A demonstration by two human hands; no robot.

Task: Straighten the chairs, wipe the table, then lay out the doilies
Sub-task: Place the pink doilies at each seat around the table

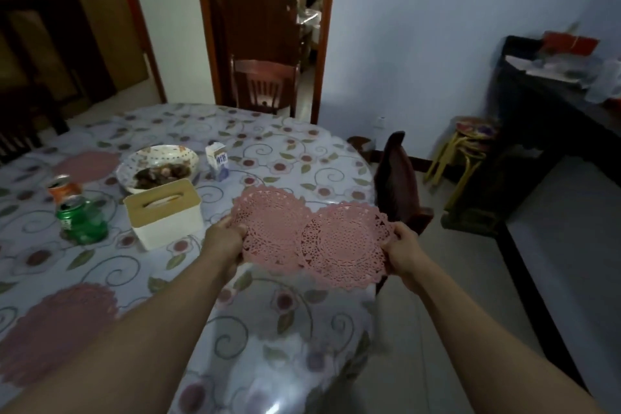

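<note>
far left, a pink doily (pixel 57 333) is lying flat on the table (pixel 285 329) near its front edge, partly covered by the left forearm; a 2nd laid doily (pixel 88 165) is sitting further back, blurred and dim. btwn them an orange can (pixel 62 187) and a green can (pixel 80 219) are standing just beside each other, labels not readable. a patterned bowl (pixel 158 166) w/ dark food is being partly blocked by a white tissue box (pixel 165 217) w/ a tan lid; a small carton (pixel 217 161) is standing just right of the bowl.

centre, the left hand (pixel 224 239) is pinching the left rim of a held doily (pixel 270 228), fingers closed on it, tips hidden under the lace. a 2nd held doily (pixel 349 247) is overlapping the 1st at the middle and is being gripped at its right rim by the right hand (pixel 403 254), fingers curled shut on the edge. the pair is being held above the table's right edge, its long axis running left-right, faces tilted up toward the camera, the far rims raised.

behind, a wooden chair (pixel 265 86) is being seen at the far side of the table, legs hidden. at right a 2nd chair (pixel 398 178) is mostly hidden by the doilies & table. far right, stacked stools (pixel 470 144) and a dark cabinet (pixel 537 131) are blurred, the cabinet cut off by the frame.
</note>
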